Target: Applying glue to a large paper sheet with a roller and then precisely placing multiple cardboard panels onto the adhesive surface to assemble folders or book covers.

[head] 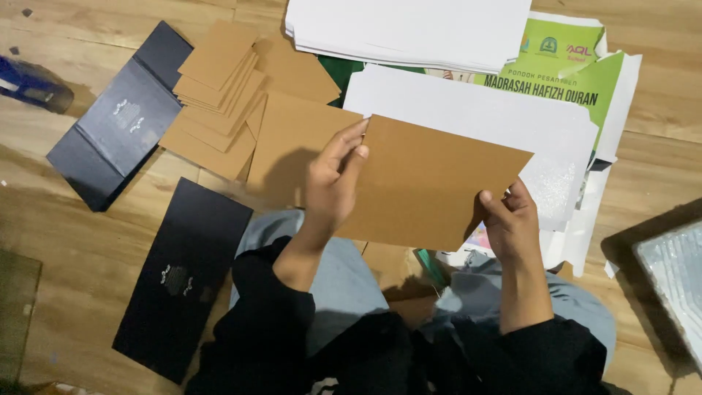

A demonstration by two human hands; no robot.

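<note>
Knees below. Black folder on floor at left. Left hand pinches brown card at its left edge; right hand grips lower right corner. Card held above lap: light, stiff, creasable; edges best.

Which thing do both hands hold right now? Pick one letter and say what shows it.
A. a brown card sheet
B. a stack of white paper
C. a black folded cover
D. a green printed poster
A: the left hand pinches the left edge of the brown card sheet and the right hand grips its lower right corner, holding it above the lap; the black covers lie flat on the wooden floor.
</note>
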